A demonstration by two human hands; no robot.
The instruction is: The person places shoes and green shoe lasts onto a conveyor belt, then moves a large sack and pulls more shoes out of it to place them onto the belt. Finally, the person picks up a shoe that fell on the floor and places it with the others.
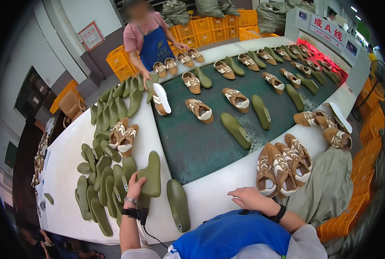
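Note:
My left hand [134, 189] is closed round a green shoe last [151, 175], lifted at the edge of a pile of lasts [104, 190] on the white table. Another green last [178, 205] lies just right of it on the tabletop. My right hand [248, 198] is held over the table's near side with nothing in it, its fingers stretched out. Close to that hand stands a row of brown sneakers [283, 166] with white stripes. A pair of the same sneakers [124, 137] rests on the far part of the pile.
A dark green conveyor belt [192, 151] carries sneakers and lasts. Across it, a co-worker in a blue apron [155, 47] handles a last and a sneaker [161, 99]. Orange crates [348, 211] and a grey-green cloth [326, 181] lie at the right.

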